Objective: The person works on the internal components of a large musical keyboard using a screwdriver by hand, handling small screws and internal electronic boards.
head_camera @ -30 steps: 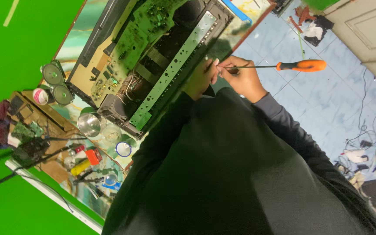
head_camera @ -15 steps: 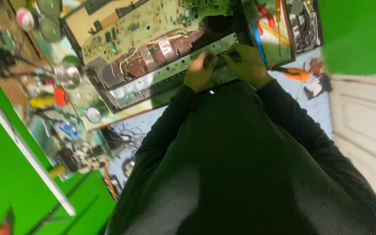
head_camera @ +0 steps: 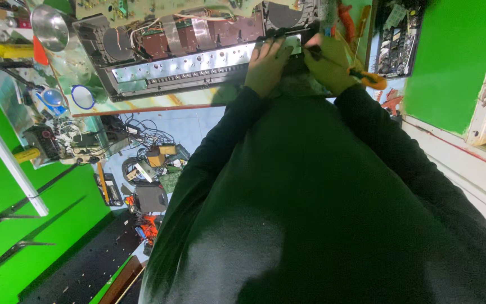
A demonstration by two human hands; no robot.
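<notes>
The opened electronic chassis with a long perforated silver metal rail [head_camera: 184,65] lay along the top of the view on the workbench, and everything else sat around it. At the rail's right end the left hand [head_camera: 268,62] rested flat, fingers spread and pressed down on the metal, gripping nothing that could be seen. Just to the right of it, the right hand [head_camera: 330,62] was closed around an orange-handled screwdriver [head_camera: 367,77], the handle sticking out to the right past the fist and the dark shaft angled in toward the rail's end; the tip itself was too blurred to place exactly. Both dark green sleeves ran down from the hands into the bottom of the view. Beyond the rail, a pale green circuit board [head_camera: 158,8] lay across the chassis. Left of the chassis stood a shiny round metal reflector [head_camera: 49,25], and below that a blue-rimmed magnifier [head_camera: 84,97].
</notes>
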